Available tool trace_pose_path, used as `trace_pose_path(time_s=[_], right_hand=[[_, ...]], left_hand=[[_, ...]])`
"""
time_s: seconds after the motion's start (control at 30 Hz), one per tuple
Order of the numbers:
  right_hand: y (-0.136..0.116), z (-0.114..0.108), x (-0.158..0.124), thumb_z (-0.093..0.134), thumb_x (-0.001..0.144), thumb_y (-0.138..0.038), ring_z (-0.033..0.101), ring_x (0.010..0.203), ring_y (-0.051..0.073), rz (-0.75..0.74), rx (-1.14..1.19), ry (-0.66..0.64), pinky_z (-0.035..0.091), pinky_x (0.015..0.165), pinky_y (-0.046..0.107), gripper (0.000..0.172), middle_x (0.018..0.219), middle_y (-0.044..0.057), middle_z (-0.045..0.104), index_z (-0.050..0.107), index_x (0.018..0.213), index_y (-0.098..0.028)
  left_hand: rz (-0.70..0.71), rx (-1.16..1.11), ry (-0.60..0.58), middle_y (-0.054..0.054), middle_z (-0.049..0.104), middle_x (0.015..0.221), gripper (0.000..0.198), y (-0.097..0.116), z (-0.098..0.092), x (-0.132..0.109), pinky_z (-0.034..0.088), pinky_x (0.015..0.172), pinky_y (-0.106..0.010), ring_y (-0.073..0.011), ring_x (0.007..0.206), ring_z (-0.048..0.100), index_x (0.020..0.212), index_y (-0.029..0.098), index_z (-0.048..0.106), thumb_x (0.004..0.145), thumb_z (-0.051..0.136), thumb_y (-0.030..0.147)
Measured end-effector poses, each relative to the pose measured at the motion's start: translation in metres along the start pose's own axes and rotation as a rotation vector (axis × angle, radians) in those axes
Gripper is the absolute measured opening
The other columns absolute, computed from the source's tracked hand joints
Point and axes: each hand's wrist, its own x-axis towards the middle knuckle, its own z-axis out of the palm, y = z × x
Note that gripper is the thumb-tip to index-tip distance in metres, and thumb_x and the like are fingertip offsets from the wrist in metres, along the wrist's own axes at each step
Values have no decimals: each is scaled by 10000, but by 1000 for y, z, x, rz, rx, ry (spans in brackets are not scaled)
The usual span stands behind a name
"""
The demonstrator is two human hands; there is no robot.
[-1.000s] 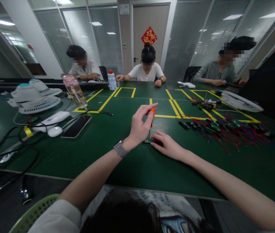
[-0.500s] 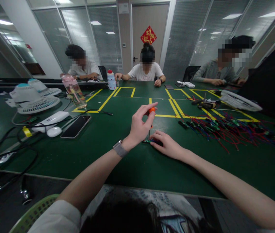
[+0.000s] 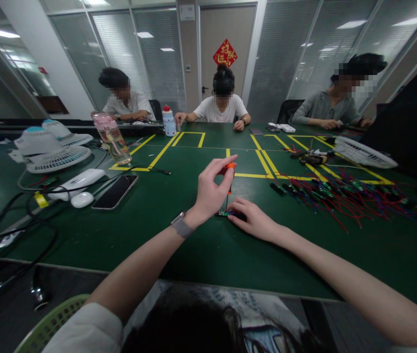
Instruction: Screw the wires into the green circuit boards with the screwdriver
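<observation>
My left hand (image 3: 211, 189) is closed around the orange-and-black handle of a screwdriver (image 3: 230, 166), which stands roughly upright with its thin shaft pointing down. The shaft's lower end meets a small green circuit board (image 3: 223, 214) lying on the green table (image 3: 179, 250). From the right, my right hand (image 3: 250, 218) rests on the table with thumb and fingers closed on the board's right end. Those fingers hide part of the board, and the exact spot under the screwdriver tip is too small to make out.
To the right lies a heap of circuit boards with red and blue wires (image 3: 326, 193), near pliers (image 3: 313, 159). On the left are a phone (image 3: 116, 192), a white mouse (image 3: 82, 199), cables, white fans (image 3: 57, 154) and a pink-lidded bottle (image 3: 113, 139). Three people sit across the table.
The fingers of my left hand have shifted slightly around the screwdriver handle, and the hand sits a touch further left. My right hand and the circuit board stay in place.
</observation>
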Motion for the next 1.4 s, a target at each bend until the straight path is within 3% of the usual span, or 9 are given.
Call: trace_pose_path(time_s=[0.13, 0.3, 0.5, 0.67, 0.8, 0.9, 1.07, 1.17, 1.4], right_hand=[[1, 0, 0, 549, 884, -188, 556, 808, 189, -8, 9, 13, 476, 744, 328, 108, 897, 59, 567, 610, 972, -179], [1, 0, 0, 547, 886, -189, 556, 809, 188, 3, 1, 2, 476, 741, 322, 119, 898, 59, 567, 609, 987, -177], [1, 1, 0, 544, 886, -182, 555, 803, 184, -6, 4, 5, 472, 737, 317, 107, 894, 57, 566, 610, 970, -178], [0, 1, 0, 545, 886, -184, 553, 792, 184, -7, -1, 11, 469, 730, 319, 105, 881, 54, 568, 610, 968, -178], [1, 1, 0, 543, 888, -187, 550, 790, 182, -8, -8, 8, 466, 729, 315, 104, 878, 51, 561, 604, 972, -179], [1, 1, 0, 541, 889, -185, 548, 798, 182, -10, -11, 6, 464, 730, 309, 95, 881, 50, 554, 600, 963, -178], [1, 1, 0, 542, 890, -187, 548, 810, 185, -5, -6, 0, 466, 737, 310, 107, 892, 53, 559, 601, 978, -177], [0, 1, 0, 541, 891, -187, 552, 814, 185, -2, -3, 0, 467, 739, 309, 118, 901, 56, 562, 602, 992, -175], [-1, 1, 0, 542, 891, -183, 539, 804, 185, 2, -8, -6, 460, 738, 314, 103, 886, 56, 557, 602, 974, -167]], left_hand=[[35, 115, 40, -34, 588, 959, 204, 1, -1, 0, 494, 764, -257, -122, 841, 571, 1060, 221, 668, 879, 573, 236], [8, -23, -25, -58, 631, 1093, 293, 1, 0, 0, 503, 816, -272, -123, 912, 616, 1192, 213, 599, 947, 440, 204], [37, 116, 46, -41, 607, 982, 223, 0, 1, 0, 499, 797, -268, -128, 880, 585, 1090, 214, 657, 882, 578, 234], [11, -16, -23, -67, 612, 1162, 292, -2, 1, 0, 500, 873, -297, -134, 958, 619, 1193, 219, 595, 960, 418, 220], [29, 41, 7, -40, 624, 1001, 228, -1, 2, 0, 505, 788, -274, -124, 842, 600, 1113, 222, 635, 915, 523, 221], [59, 155, 60, -28, 548, 913, 174, 1, 1, -1, 491, 790, -277, -127, 825, 551, 1020, 222, 682, 866, 605, 243], [47, 108, 31, -62, 556, 1076, 280, 0, 0, -2, 470, 901, -310, -154, 1013, 560, 1129, 232, 649, 952, 432, 230], [3, 15, -2, -63, 604, 1139, 304, -2, 0, -2, 494, 863, -298, -144, 981, 605, 1195, 225, 594, 968, 393, 229], [41, 145, 46, -31, 588, 939, 187, 0, 0, -1, 481, 787, -257, -126, 854, 567, 1050, 206, 656, 894, 561, 242]])
